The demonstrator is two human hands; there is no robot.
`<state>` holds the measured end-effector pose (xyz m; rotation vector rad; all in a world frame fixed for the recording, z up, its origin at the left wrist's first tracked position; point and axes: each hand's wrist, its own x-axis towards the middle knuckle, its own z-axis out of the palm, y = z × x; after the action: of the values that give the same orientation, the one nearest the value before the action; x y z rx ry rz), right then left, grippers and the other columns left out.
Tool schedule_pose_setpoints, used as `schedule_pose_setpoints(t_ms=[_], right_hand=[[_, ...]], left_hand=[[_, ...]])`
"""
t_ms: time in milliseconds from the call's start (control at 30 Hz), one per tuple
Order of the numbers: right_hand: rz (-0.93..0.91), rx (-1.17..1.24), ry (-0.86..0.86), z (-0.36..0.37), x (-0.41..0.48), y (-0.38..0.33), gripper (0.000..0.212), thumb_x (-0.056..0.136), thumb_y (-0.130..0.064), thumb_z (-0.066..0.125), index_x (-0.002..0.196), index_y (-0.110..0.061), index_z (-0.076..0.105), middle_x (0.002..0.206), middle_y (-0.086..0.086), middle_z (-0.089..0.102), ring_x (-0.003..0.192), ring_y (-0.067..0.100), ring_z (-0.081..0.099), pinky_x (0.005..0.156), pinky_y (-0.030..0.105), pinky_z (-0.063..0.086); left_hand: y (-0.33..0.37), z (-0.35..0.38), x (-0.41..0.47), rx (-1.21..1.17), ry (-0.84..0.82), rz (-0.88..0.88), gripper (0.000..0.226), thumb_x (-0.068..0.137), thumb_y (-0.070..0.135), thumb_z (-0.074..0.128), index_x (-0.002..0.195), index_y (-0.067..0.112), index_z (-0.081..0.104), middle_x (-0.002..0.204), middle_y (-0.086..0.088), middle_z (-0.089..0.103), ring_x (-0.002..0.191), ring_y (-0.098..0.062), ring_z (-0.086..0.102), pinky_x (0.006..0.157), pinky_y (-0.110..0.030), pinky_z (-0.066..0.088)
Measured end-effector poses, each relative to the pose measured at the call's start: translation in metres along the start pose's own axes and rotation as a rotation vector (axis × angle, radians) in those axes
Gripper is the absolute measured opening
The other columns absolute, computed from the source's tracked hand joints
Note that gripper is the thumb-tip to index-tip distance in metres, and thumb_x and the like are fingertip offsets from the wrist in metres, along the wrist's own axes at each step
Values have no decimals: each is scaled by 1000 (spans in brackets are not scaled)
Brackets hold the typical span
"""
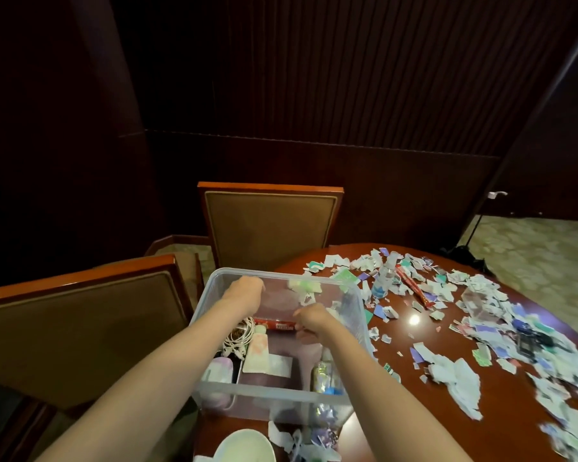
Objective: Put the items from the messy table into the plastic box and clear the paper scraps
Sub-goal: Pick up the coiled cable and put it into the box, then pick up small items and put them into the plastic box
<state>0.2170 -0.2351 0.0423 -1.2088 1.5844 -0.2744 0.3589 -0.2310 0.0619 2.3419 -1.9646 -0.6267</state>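
Head view. Reference: clear plastic box (pixel 274 400), sitting on dark wooden table (pixel 481 428).

Left hand (pixel 244 290) at box's far-left rim, fingers curled down. Motion blur, so cannot tell whether gripping the rim or anything else. Right hand (pixel 311 318) above box middle, fingers curled under. Palm side hidden, cannot tell if holding something. Loose scraps (pixel 304 288), pale green and white, blurred, between the hands near box's far wall. In the air or against the wall, unclear.

Inside box:
- red packet (pixel 274 325) lying crosswise, just beside right hand
- white coiled cable (pixel 239 335) at left wall
- pale tube (pixel 257 353) next to cable
- lilac object (pixel 217 368) in near-left corner

Right of box: paper scraps (pixel 447 365) spread thick over the table, with clear bottle (pixel 384 278) and long red stick pack (pixel 414 290) among them. Dark item (pixel 528 338) further right, too blurred to identify.

Near side of box: white bowl (pixel 244 443).

Behind and left of box: two padded chairs (pixel 267 225).
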Motion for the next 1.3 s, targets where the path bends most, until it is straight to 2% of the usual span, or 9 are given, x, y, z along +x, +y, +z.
schedule_pose_setpoints(t_ms=[67, 200, 333, 700, 933, 1033, 1100, 1200, 1300], right_hand=[[-33, 32, 22, -12, -4, 0, 20, 91, 2, 43, 106, 2, 57, 77, 14, 54, 59, 18, 52, 55, 31, 47], [-102, 108, 50, -34, -15, 3, 29, 92, 6, 41, 68, -10, 48, 68, 6, 48, 56, 13, 47, 63, 29, 47], [-119, 245, 97, -58, -26, 7, 28, 95, 3, 34, 75, -9, 50, 68, 7, 48, 54, 14, 45, 51, 21, 39], [-130, 377, 291, -112, -28, 33, 30, 95, 4, 33, 75, -9, 51, 69, 10, 53, 57, 17, 51, 57, 25, 48], [-100, 296, 352, -130, -9, 56, 28, 93, 4, 42, 72, -13, 52, 73, 6, 55, 61, 13, 53, 66, 26, 53], [-98, 193, 373, -132, 6, 58, 31, 88, 7, 45, 70, -16, 52, 80, 6, 57, 75, 19, 56, 80, 34, 54], [-103, 109, 383, -133, 17, 57, 30, 86, 8, 47, 70, -18, 51, 92, 8, 56, 85, 22, 54, 77, 33, 53], [-114, -40, 359, -131, 34, 56, 19, 85, 6, 50, 85, -13, 53, 106, 11, 58, 87, 21, 52, 60, 22, 44], [-141, -216, 339, -128, 54, 56, 25, 87, 1, 54, 110, -9, 56, 113, 13, 59, 98, 25, 57, 73, 25, 45]], left_hand=[[12, -5, -3, -33, 19, 36, 40, 92, -4, 40, 120, 15, 60, 130, -9, 56, 119, -28, 54, 100, -36, 45], [36, -8, -6, -75, 39, 89, 36, 92, 0, 42, 116, 16, 64, 127, -8, 59, 117, -25, 55, 99, -32, 44], [60, -8, -11, -144, 49, 135, 31, 92, 0, 45, 112, 13, 65, 124, -7, 60, 115, -24, 56, 96, -31, 44], [113, 2, -10, -130, 40, 211, 37, 93, -4, 40, 110, 16, 66, 132, -10, 54, 113, -25, 57, 88, -30, 49], [114, 0, 15, -119, 102, 212, 28, 95, 0, 44, 109, 14, 65, 132, -8, 55, 116, -22, 56, 82, -25, 48], [114, -5, 35, -155, 107, 230, 27, 96, 3, 44, 106, 13, 66, 130, -7, 57, 112, -23, 58, 85, -29, 48], [115, -9, 52, -166, 89, 250, 26, 95, 4, 45, 105, 14, 67, 127, -7, 59, 108, -23, 59, 84, -29, 48], [115, -11, 82, -140, 39, 246, 24, 94, 5, 48, 107, 13, 67, 125, -7, 60, 112, -22, 57, 91, -30, 48], [113, -5, 110, -36, -115, 251, 24, 91, 5, 53, 109, 13, 67, 130, -8, 56, 118, -23, 53, 94, -30, 48]])
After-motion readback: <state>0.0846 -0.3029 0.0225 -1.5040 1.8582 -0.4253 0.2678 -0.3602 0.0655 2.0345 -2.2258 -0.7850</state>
